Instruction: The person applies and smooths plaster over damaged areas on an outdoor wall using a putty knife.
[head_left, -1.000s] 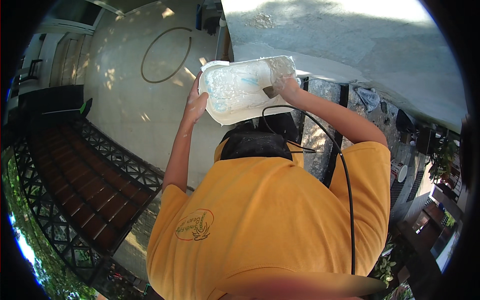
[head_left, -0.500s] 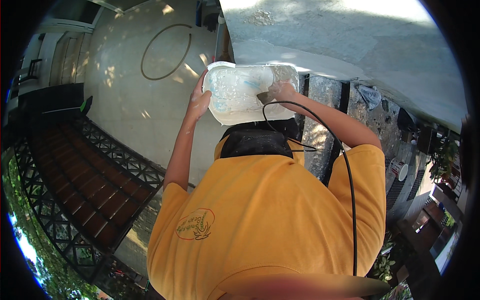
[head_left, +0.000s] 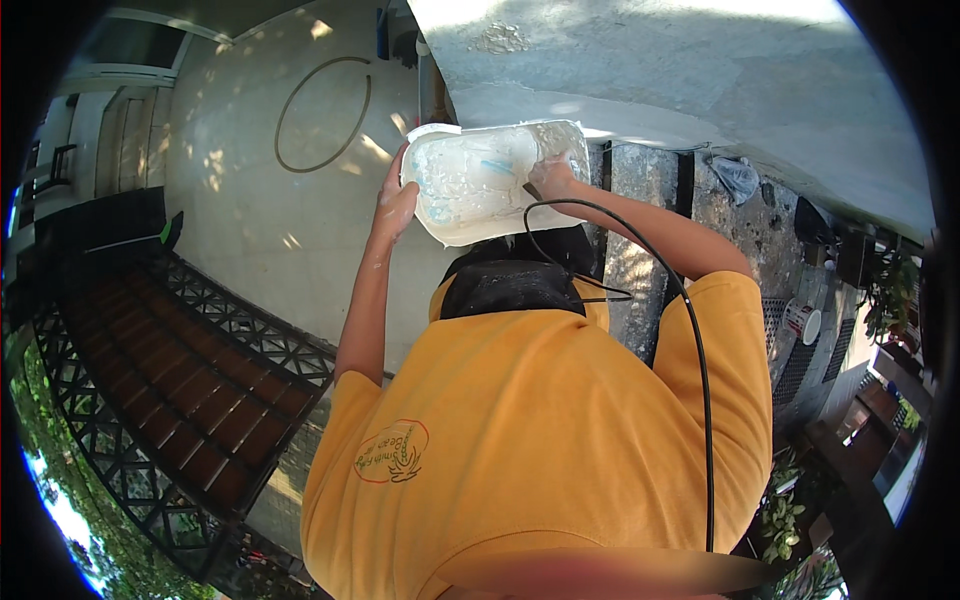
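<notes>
A white plastic tub (head_left: pixel 470 215), smeared inside with wet white paste and faint blue streaks, is held out at the top middle of the view. My left hand (head_left: pixel 398 195) grips its left end, fingers round the outer wall and thumb over the rim. My right hand (head_left: pixel 556 178) is inside the tub's right part, coated in white, closed on a scraper (head_left: pixel 532 190) whose dark metal part shows below the fingers; the rest is hidden. A black cable (head_left: pixel 646 250) arches from my body across in front of my right forearm.
Beyond the tub stands a pale plastered wall (head_left: pixel 660 70). A looped hose (head_left: pixel 280 130) lies on the pale floor at left. A railed brown walkway (head_left: pixel 180 380) runs at lower left. A plastic bag (head_left: pixel 732 180) and a white bucket (head_left: pixel 803 322) are to the right.
The tub and both hands have shifted and tilted slightly. My right hand and the scraper have moved a little within the tub's right part. Both grips are unchanged.
</notes>
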